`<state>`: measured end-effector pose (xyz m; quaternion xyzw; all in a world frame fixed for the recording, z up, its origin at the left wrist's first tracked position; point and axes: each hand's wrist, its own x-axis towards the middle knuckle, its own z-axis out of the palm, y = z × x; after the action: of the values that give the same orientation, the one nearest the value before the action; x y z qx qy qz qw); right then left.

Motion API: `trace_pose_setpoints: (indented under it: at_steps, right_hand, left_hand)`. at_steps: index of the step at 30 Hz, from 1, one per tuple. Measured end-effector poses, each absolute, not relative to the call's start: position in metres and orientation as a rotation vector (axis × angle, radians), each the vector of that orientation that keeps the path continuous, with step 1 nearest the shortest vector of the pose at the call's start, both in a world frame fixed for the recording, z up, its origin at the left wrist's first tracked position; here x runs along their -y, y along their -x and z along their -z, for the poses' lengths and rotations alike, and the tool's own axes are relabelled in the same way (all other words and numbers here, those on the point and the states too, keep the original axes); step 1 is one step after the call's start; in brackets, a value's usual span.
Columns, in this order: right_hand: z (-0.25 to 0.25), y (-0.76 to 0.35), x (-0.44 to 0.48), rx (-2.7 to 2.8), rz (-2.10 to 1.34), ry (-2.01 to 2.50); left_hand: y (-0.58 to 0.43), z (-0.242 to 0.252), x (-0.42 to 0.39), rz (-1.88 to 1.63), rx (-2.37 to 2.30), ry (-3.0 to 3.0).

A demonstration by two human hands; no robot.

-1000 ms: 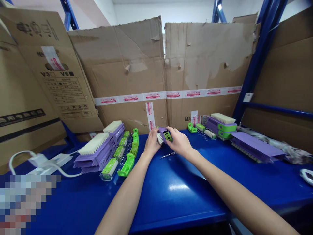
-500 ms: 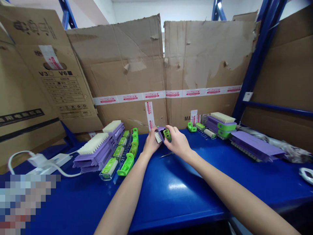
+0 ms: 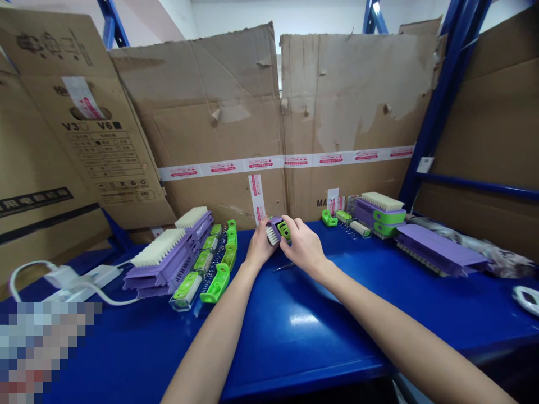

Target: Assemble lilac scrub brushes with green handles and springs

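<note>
Near the back middle of the table, my left hand [image 3: 258, 247] is closed around a purple brush [image 3: 272, 235] with pale bristles, tilted with one end towards me. My right hand [image 3: 308, 249] has its fingers on a green end piece [image 3: 285, 229] at the brush's open end; how deep the piece sits cannot be made out. Under my hands a thin metal tool [image 3: 284, 267] lies on the blue surface. To the left of my hands runs a row of loose green end pieces [image 3: 216, 284], beside several springs [image 3: 217, 259] and clear-and-green parts [image 3: 186, 290].
Purple brushes [image 3: 162, 264] are stacked on the left, near a white power strip [image 3: 86, 283]. On the right stand more stacked brushes [image 3: 379, 210] and a single purple brush [image 3: 442, 247] lying bristles down. Cardboard sheets [image 3: 219, 123] wall off the back of the blue table [image 3: 320, 342].
The view has shifted very slightly. Both hands keep their hold on the brush and the green end piece, with hardly any visible movement.
</note>
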<state>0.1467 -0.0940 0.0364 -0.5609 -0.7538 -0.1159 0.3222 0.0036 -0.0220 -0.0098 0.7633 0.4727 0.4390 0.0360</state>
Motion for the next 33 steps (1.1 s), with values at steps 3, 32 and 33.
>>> trace_pose_setpoints:
  at_steps: [3,32,33]
  right_hand:
    - [-0.035,-0.149,0.091,1.972,0.35,1.444]
    - [-0.036,-0.169,0.072,2.158,0.585,1.05]
    - [-0.036,-0.171,0.071,2.164,0.579,1.034]
  left_hand:
    - [-0.005,0.009,0.024,-1.339,-1.535,-2.361]
    - [-0.024,0.001,0.045,-1.283,-1.78,-2.362]
    - [-0.022,0.001,0.044,-1.273,-1.755,-2.384]
